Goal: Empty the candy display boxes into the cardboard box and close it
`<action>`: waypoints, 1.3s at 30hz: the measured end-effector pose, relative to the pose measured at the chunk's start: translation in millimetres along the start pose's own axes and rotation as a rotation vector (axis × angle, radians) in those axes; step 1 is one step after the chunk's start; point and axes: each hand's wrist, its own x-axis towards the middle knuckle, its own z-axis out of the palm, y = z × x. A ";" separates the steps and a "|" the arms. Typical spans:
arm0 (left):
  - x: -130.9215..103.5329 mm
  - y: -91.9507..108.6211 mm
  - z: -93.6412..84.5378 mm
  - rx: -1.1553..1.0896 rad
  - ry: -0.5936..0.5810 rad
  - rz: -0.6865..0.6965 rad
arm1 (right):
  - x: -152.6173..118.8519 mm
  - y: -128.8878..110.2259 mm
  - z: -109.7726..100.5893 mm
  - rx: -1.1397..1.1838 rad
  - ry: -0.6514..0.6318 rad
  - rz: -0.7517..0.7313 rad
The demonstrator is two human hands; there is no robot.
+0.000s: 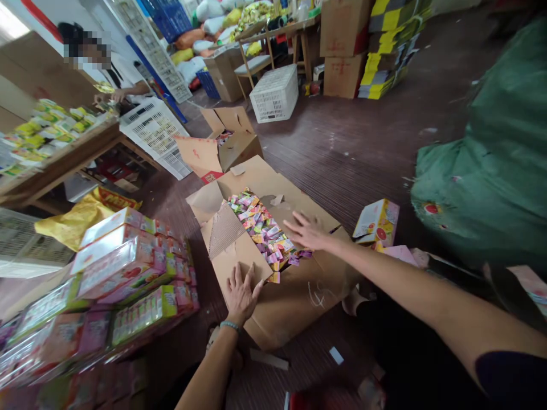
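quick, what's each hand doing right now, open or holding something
Left hand: open, fingers spread on the cardboard flap, holding nothing.
Right hand: open, empty, beside the small packets; contact unclear.

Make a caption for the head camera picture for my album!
Left hand on a flap, right hand opposite, colorful packets between them in a cardboard box.

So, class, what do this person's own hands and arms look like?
The left hand is gloveless, with a thin, pale blue-green bracelet at the wrist. The right hand is gloveless, its wrist bare; a dark sleeve shows farther up that arm.
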 end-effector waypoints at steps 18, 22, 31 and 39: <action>115.3 84.5 21.8 0.004 -0.034 0.521 | -58.9 51.7 15.8 0.170 0.239 0.577; 116.0 81.1 20.6 -0.050 -0.042 0.523 | -102.1 87.9 -26.2 0.448 -0.118 0.791; 126.4 94.7 -75.4 -0.865 -0.446 0.163 | -131.3 19.0 -122.4 1.202 0.093 0.477; 116.8 21.0 -246.7 -0.700 -0.215 0.281 | -24.1 -52.0 9.3 0.198 0.390 0.434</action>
